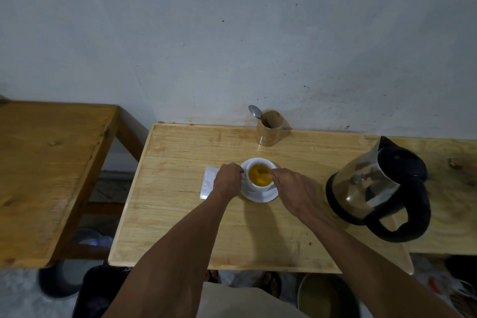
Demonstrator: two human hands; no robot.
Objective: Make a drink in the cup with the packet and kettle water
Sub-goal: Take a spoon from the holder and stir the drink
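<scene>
Wooden table (pixel 180 227) nearest. Left hand (pixel 227 179) closed on cup (pixel 258 186) handle side; right hand (pixel 291 186) pinched over rim, probably on a stirrer, can't confirm. Cup on saucer (pixel 260 196), filled amber: pour looks done, stirring left. Packet (pixel 207 183) flat beside. Kettle (pixel 379 188) parked right. Spoon (pixel 255 112) in holder (pixel 269 131) at back.

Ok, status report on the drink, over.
Left hand at the cup side, right hand at its rim, apparently stirring. Cup on saucer holds yellow liquid. Packet flat beside it, kettle set down right. Nothing in the way.
</scene>
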